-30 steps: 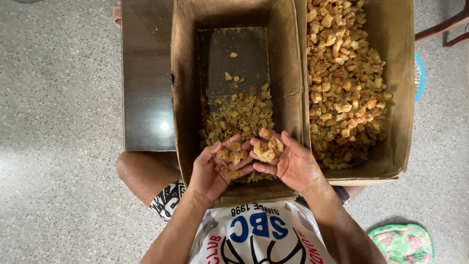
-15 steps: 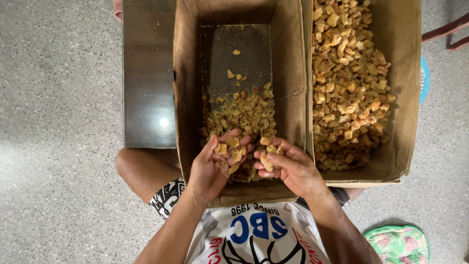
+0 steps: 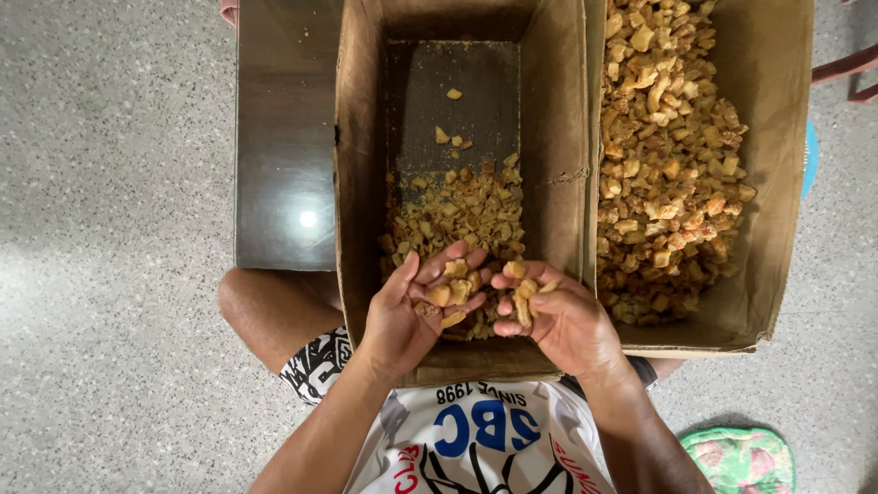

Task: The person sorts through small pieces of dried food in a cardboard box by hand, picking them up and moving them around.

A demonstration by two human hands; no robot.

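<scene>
Two brown cardboard boxes stand side by side in front of me. The left box holds a small heap of golden fried pieces at its near end, with bare dark bottom farther back. My left hand is cupped over that heap, palm up, with several pieces in it. My right hand hangs close beside it, fingers curled around a few pieces. The right box is filled with a thick layer of larger golden pieces.
A dark glossy low table lies under and left of the boxes. Speckled grey floor surrounds everything. My bare knee shows below the table. A green patterned cloth lies at the lower right, and a chair leg shows at the upper right.
Both hands have drawn slightly nearer to me and parted a little. The pieces they held together as one handful are now divided between the two hands.
</scene>
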